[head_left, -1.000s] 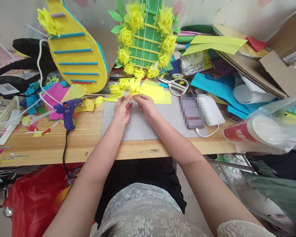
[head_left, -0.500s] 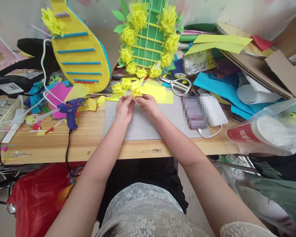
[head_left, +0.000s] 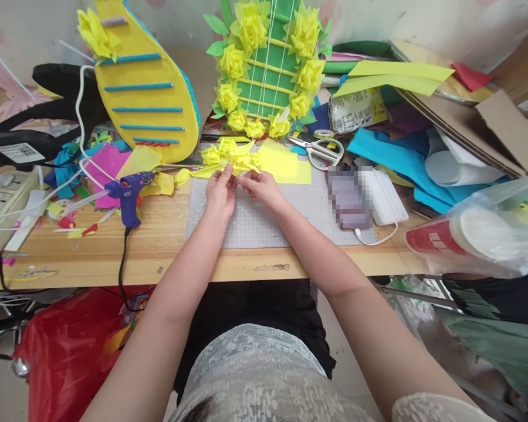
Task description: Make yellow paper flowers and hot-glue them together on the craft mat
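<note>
My left hand (head_left: 220,191) and my right hand (head_left: 260,186) meet over the far edge of a grey cutting mat (head_left: 264,225), both pinched on a small yellow paper flower (head_left: 241,161). Just beyond it lie more yellow paper flowers (head_left: 214,153) and a flat yellow paper sheet (head_left: 286,164). Behind them stands a green guitar-shaped model (head_left: 268,64) ringed with yellow flowers. A blue glue gun (head_left: 127,196) rests on the wooden table (head_left: 114,258) left of my left hand.
A yellow curved model with blue bars (head_left: 141,88) leans at the back left. Scissors (head_left: 319,149), a phone (head_left: 349,196) with a white power bank (head_left: 387,196), piled coloured paper, cardboard and a plastic bag with a red cup (head_left: 462,234) fill the right. A red bag (head_left: 66,351) sits below.
Both hands have shifted slightly and kept working the yellow paper flower between the fingertips. The view has drifted a little.
</note>
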A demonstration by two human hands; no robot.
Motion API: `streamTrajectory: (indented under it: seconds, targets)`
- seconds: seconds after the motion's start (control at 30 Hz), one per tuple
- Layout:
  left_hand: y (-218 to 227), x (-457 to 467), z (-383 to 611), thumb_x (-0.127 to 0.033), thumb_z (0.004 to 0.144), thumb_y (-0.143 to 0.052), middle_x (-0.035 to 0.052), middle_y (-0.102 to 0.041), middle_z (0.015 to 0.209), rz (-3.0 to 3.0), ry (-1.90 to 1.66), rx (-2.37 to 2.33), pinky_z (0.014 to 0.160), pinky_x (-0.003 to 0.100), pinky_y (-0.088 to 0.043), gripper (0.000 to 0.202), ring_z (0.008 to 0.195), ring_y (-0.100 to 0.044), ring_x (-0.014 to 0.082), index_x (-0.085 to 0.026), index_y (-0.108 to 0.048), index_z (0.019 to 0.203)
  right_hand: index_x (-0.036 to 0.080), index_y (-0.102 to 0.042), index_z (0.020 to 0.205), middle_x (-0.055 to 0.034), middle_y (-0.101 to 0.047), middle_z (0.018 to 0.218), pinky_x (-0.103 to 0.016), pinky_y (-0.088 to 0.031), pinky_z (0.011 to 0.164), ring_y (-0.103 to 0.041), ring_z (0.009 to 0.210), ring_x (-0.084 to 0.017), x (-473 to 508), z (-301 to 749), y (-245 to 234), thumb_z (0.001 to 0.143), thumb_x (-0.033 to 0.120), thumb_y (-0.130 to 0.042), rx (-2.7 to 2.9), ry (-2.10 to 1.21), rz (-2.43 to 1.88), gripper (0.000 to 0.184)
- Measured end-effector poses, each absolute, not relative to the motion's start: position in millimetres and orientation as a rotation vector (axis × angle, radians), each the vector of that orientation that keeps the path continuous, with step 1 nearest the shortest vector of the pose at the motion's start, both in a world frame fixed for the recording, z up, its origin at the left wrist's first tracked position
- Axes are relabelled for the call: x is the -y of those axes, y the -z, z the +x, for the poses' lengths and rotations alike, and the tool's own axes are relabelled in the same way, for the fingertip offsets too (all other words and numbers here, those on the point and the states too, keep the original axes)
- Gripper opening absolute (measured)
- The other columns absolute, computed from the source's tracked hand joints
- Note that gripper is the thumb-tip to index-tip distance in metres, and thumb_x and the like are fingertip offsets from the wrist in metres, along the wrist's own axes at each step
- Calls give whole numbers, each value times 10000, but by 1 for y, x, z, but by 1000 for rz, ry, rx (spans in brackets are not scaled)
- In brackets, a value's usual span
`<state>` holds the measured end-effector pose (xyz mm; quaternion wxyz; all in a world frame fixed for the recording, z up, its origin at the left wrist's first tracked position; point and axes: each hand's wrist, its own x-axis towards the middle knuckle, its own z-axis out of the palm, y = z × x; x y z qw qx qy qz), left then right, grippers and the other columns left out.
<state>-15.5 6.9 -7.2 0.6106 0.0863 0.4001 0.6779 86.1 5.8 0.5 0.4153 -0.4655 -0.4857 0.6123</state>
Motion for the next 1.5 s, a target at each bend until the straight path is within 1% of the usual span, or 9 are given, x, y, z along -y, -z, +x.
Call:
streamTrajectory:
  seconds: [0.13, 0.2, 0.37, 0.53, 0.73, 0.9, 1.1, 1.3, 1.5]
  targets:
    - [10, -9, -17, -189, 772, -681, -29, -651, 674, 234, -1512, -932, 647, 166, -457, 80, 645, -624, 64, -179, -602, 766, 151, -485, 562, 101, -385, 390, -196, -211, 401, -282, 357, -8, -5, 87, -5, 809, 187, -592, 1200, -1546, -1185, 271]
    - [9, -8, -18, -176, 795, -647, -23, -662, 681, 233, -1497, -905, 674, 167, -471, 51, 655, -632, 66, -178, -601, 775, 143, -510, 591, 106, -368, 382, -199, -197, 389, -268, 351, -10, -5, 88, -7, 816, 186, -578, 1156, -1555, -1194, 239]
    - [4, -5, -17, 18, 750, -558, -52, -642, 614, 187, -1474, -893, 693, 172, -479, 204, 578, -614, 49, -181, -512, 740, 118, -569, 660, 111, -353, 377, -187, -160, 355, -236, 332, -7, -8, 95, -7, 834, 210, -554, 1074, -1661, -1165, 197]
    - [1, -3, -15, 25, 708, -558, -45, -650, 625, 233, -1506, -936, 677, 177, -473, 249, 590, -624, 59, -188, -429, 689, 102, -608, 711, 111, -352, 382, -168, -155, 342, -222, 328, -3, -9, 100, -7, 841, 253, -553, 1080, -1743, -1154, 207]
    - [0, -3, -14, 21, 679, -586, -69, -631, 598, 246, -1550, -985, 707, 184, -482, 292, 594, -629, 62, -203, -400, 707, 151, -505, 663, 85, -482, 446, -155, -245, 369, -339, 363, -12, -11, 102, -5, 750, 163, -636, 1027, -1696, -1083, 158]
    - [-1, -4, -15, 6, 694, -583, -55, -631, 589, 207, -1501, -950, 749, 199, -488, 249, 583, -625, 62, -191, -431, 683, 173, -436, 581, 85, -455, 441, -170, -243, 376, -329, 373, -15, -13, 102, -1, 739, 180, -637, 1073, -1641, -1089, 256]
    - [1, -6, -17, -2, 703, -594, -50, -648, 606, 207, -1470, -976, 765, 202, -479, 239, 597, -634, 64, -189, -445, 692, 180, -437, 617, 110, -404, 421, -182, -182, 368, -257, 355, -9, -11, 101, -3, 724, 198, -633, 1087, -1645, -1091, 224]
    - [2, -6, -16, 25, 710, -575, -43, -662, 610, 241, -1509, -954, 761, 209, -490, 290, 593, -641, 69, -197, -390, 680, 173, -410, 533, 105, -375, 397, -181, -163, 361, -234, 340, 0, -13, 101, -1, 729, 181, -597, 1076, -1667, -1073, 271]
    - [6, -5, -13, 40, 711, -584, -37, -667, 619, 254, -1557, -935, 778, 233, -512, 332, 624, -663, 87, -203, -359, 693, 148, -514, 639, 115, -381, 382, -170, -159, 354, -217, 323, 1, -14, 103, -3, 776, 208, -574, 1032, -1676, -1106, 161]
